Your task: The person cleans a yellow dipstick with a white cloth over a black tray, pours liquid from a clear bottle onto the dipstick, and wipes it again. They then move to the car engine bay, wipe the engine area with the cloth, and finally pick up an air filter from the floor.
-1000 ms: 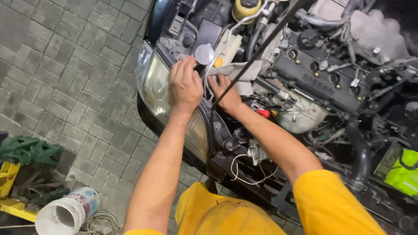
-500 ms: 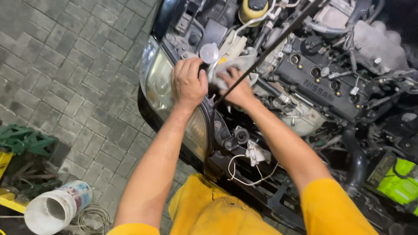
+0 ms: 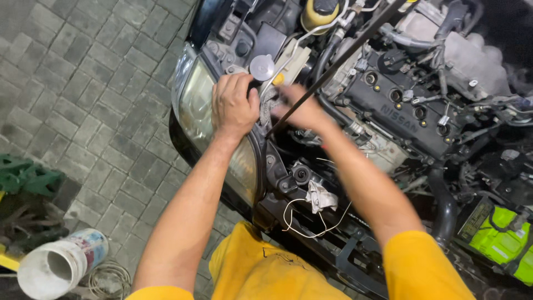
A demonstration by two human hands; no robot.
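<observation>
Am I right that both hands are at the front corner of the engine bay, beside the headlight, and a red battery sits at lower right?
Not quite. The head view shows the battery is green, not red. Both the left hand and right hand are beside the headlight.

An outdoor car-repair yard: the right of the frame is filled by an open engine bay with a black ribbed engine cover (image 3: 400, 108), while grey interlocking paving stones (image 3: 83, 83) cover the left, with a white plastic bucket (image 3: 61, 264) lower left.
</observation>
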